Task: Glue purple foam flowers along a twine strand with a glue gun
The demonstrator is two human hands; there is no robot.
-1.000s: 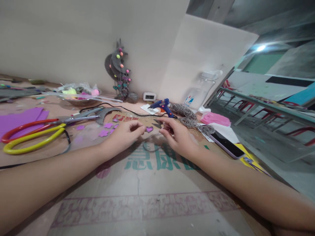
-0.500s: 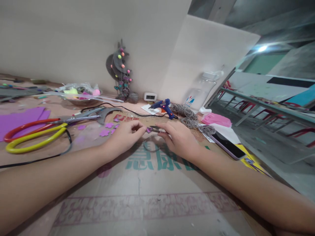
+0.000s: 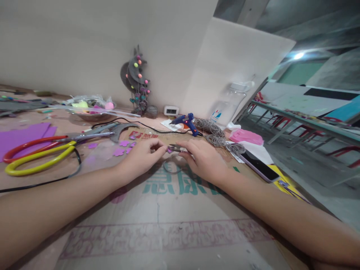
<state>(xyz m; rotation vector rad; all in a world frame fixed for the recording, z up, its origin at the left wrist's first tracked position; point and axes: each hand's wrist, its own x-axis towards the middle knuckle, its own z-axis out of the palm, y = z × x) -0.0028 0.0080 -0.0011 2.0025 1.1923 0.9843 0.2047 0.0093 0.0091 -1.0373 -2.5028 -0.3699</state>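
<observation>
My left hand pinches a small purple piece at the middle of the cardboard. From the right, my right hand is closed on a small dark metal tool, whose tip meets the purple piece. The exact kind of tool is hard to make out. A thin grey ring lies just below the fingertips. Purple flower cutouts are scattered beside my left hand.
Red-and-yellow-handled scissors and purple sheets lie left. Behind my hands are a blue glue gun with a black cord, grey yarn and a white clock. A phone lies right.
The tool's jaws at the purple piece look slightly more parted. Both hands stay almost in place, and the whole view has shifted very slightly.
</observation>
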